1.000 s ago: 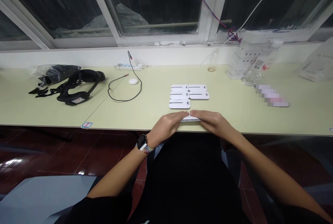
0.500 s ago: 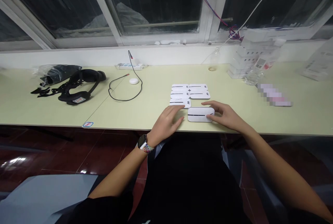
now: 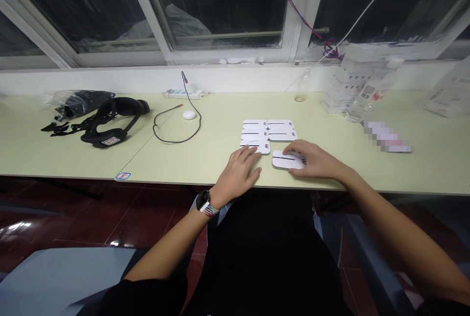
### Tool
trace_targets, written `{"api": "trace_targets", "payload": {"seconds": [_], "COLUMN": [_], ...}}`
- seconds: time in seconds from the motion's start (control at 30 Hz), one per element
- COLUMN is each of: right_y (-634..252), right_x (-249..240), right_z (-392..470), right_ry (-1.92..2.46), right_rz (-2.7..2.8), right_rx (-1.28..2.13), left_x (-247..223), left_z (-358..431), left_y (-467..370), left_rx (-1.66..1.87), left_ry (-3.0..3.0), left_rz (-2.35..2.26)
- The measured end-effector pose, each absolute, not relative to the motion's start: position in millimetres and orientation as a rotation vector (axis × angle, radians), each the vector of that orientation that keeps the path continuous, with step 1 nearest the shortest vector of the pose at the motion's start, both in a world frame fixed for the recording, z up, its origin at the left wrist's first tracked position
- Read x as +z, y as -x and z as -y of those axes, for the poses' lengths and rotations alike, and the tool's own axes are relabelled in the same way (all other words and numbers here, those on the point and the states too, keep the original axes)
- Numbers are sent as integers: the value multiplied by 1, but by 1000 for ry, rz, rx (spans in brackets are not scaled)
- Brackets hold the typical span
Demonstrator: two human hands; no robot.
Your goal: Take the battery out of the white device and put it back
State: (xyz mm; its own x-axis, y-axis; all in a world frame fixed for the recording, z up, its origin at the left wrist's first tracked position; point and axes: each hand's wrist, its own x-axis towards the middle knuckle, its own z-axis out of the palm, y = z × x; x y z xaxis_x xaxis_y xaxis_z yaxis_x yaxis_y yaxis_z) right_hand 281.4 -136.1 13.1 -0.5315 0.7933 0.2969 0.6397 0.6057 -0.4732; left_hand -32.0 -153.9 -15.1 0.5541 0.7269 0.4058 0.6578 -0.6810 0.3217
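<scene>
In the head view, the right hand (image 3: 316, 160) pinches a white card (image 3: 283, 161) between both hands, I think to set it straight. The left hand (image 3: 235, 173) is open, maybe touching another card (image 3: 263, 147). Next needs gentle fingers.

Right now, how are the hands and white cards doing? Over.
Right hand gripping loose white card. Left hand open, fingertips over nearest laid-out card. Black cable off left, away from both hands.
</scene>
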Motion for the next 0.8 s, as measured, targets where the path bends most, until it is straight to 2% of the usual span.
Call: {"api": "trace_targets", "payload": {"seconds": [0.1, 0.23, 0.47, 0.8], "right_y": [-291, -299, -290, -292], "right_x": [30, 45, 35, 28], "right_z": [102, 37, -54, -85], "right_ry": [1106, 1276, 1431, 1406], "right_rz": [2333, 2304, 2264, 2196], "right_rx": [421, 391, 622, 744], "left_x": [-16, -16, -15, -18], "left_z": [154, 153, 154, 154], "left_y": [32, 31, 32, 32], "left_rx": [798, 792, 779, 792], "left_ry": [-2643, -2660, -2668, -2682], "left_rz": [-1179, -1179, -1198, -1202]}}
